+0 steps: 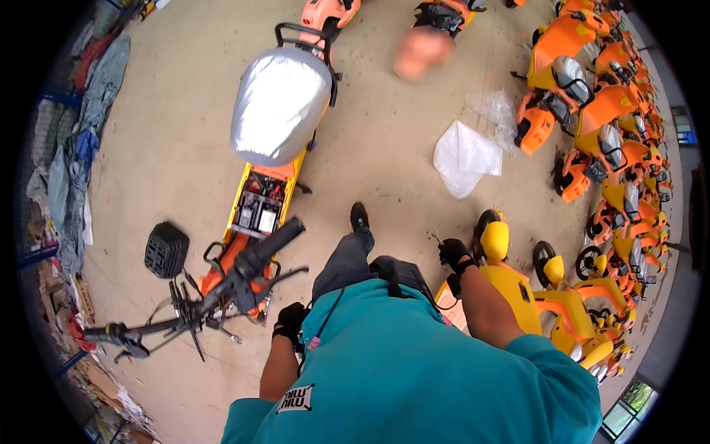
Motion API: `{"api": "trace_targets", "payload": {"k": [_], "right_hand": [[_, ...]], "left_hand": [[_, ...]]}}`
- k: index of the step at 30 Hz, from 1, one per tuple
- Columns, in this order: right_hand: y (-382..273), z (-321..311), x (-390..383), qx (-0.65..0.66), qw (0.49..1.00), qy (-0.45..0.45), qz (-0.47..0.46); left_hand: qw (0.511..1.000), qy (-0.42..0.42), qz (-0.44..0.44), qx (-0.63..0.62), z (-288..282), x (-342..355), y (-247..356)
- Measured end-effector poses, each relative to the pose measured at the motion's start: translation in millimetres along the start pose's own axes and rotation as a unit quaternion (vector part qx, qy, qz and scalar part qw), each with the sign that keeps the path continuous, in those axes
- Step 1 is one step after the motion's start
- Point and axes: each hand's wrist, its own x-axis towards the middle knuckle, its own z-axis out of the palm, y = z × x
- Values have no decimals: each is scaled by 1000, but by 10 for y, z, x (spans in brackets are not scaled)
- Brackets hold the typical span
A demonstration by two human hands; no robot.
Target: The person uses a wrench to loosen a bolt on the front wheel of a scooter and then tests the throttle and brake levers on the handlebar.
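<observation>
Fingers of the gloved left hand [291, 320], at seven o'clock: cannot tell. The right hand's [453, 254], towards four, look curled round a small metal tool [435, 237]. A black basket [166, 250] shows at nine; then the scooter [293, 183], its bay [259, 213] apparently opened, not yet covered, the silver-wrapped seat [282, 103] at eleven.

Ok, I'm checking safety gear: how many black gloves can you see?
2: the left glove, on the left hand; the right glove, on the right hand. Others may be hidden.
</observation>
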Motion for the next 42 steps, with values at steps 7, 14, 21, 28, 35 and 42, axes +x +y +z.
{"api": "trace_targets", "payload": {"k": [7,14,21,28,35,42], "right_hand": [[-1397,-905,516,-54,996,38,-53],[-2985,-1569,1902,-391,891,64,-223],[-5182,-1715,3711,-447,791,-131,-397],[-6503,-476,4867,-260,909,-199,-258],[-6156,710,6708,-335,780,-167,-502],[-6273,1641,7470,-291,842,-314,-328]], "left_hand": [[997,74,-23,25,-252,665,804],[980,93,-157,-82,-436,1179,1790],[772,182,-220,-567,-1227,2183,2809],[895,194,-53,-399,-2884,4552,4680],[936,223,-30,-271,-2939,7024,4559],[944,260,-110,-173,-3176,7911,4004]]}}
